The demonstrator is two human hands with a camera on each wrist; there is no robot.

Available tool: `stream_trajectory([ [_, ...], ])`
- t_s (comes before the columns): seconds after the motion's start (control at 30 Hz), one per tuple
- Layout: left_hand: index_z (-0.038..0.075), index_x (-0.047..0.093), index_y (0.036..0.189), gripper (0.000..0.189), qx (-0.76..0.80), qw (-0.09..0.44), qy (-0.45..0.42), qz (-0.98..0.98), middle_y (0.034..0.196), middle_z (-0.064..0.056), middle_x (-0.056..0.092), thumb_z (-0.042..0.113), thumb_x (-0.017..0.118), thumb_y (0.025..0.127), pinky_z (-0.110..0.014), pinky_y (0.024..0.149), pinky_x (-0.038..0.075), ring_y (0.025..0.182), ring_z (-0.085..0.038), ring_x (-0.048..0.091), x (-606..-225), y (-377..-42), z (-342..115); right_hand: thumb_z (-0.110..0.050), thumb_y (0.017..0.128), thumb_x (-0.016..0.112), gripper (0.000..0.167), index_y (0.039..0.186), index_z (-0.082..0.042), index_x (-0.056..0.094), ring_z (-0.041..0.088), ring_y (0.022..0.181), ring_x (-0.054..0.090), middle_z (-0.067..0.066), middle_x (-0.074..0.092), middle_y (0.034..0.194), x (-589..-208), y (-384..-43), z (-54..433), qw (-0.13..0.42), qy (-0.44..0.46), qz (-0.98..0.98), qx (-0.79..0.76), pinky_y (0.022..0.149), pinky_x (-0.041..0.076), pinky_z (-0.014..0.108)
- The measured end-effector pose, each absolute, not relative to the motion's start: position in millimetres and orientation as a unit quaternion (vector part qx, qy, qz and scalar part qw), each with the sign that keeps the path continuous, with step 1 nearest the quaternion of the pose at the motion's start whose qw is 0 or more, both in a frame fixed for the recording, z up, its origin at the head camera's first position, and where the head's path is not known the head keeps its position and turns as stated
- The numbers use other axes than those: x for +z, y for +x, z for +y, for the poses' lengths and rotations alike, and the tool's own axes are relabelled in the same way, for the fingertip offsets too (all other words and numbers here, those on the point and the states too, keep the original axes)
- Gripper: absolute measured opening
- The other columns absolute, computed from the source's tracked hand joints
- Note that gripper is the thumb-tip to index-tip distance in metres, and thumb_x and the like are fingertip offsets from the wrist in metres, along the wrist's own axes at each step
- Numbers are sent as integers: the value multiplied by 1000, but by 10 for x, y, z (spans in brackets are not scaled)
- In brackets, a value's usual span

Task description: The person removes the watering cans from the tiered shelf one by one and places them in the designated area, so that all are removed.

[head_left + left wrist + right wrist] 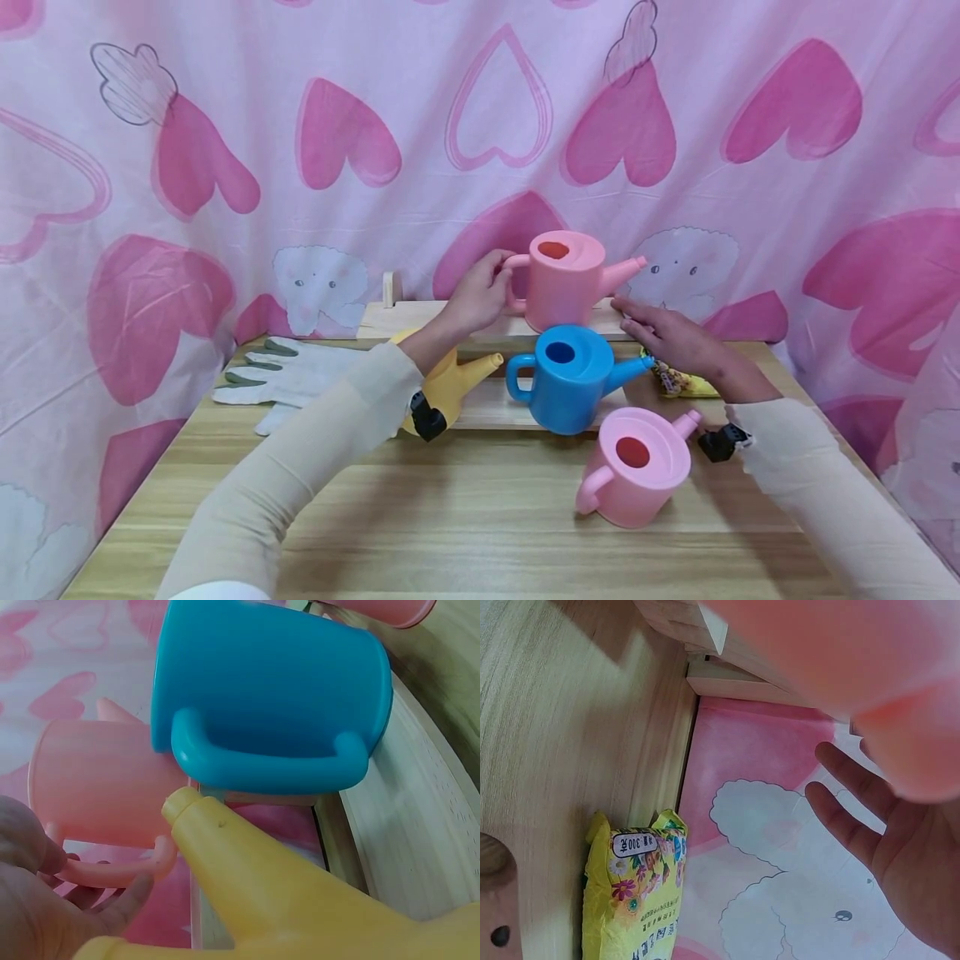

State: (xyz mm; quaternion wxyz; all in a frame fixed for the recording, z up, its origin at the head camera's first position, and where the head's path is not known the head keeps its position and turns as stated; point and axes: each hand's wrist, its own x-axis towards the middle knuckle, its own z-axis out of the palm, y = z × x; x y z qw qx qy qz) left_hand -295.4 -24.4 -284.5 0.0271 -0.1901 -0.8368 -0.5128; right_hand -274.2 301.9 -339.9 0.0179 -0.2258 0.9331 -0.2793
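Note:
My left hand [480, 296] grips the handle of a coral-pink watering can [562, 287], which stands over the upper board of a wooden shelf [412, 317], spout to the right. In the left wrist view my fingers wrap that can's handle [112, 871]. My right hand [667, 333] is by the shelf's right end, under the spout, fingers extended; the right wrist view shows its fingers [844, 825] apart and holding nothing. In front, a blue watering can [570, 383] stands on the lower board. A yellow watering can [442, 400] is partly hidden behind my left forearm.
A lighter pink watering can [637, 471] stands on the table [450, 517] in front, near my right wrist. White and grey-green gloves [300, 371] lie at the left. A yellow printed packet [630, 892] lies behind the right hand's wrist. A heart-patterned curtain [480, 100] hangs behind.

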Motion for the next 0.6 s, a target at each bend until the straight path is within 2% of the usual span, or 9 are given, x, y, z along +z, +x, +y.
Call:
stream_trajectory([
  [0.2, 9, 56, 138, 31, -509, 23, -179, -841, 120, -16, 61, 20, 51, 109, -31, 74, 58, 96, -27, 58, -2830, -2952, -259, -41, 110, 47, 64, 164, -15, 26, 48, 149, 24, 15, 26, 167, -3405, -2741, 3029, 17, -225, 933, -279, 109, 36, 66],
  [0.5, 10, 60, 133, 29, -520, 26, -167, -837, 101, -12, 61, 23, 53, 108, -30, 69, 57, 91, -27, 59, -2819, -2944, -268, -39, 110, 48, 63, 163, -13, 29, 46, 150, 24, 13, 26, 167, -3401, -2750, 3023, 11, -230, 934, -272, 110, 36, 65],
  [0.6, 9, 59, 134, 29, -528, 29, -167, -832, 100, -12, 60, 21, 52, 109, -30, 70, 57, 91, -28, 59, -2811, -2950, -264, -38, 110, 48, 62, 163, -13, 29, 45, 150, 23, 11, 26, 167, -3411, -2754, 3023, 8, -235, 932, -277, 110, 35, 65],
])
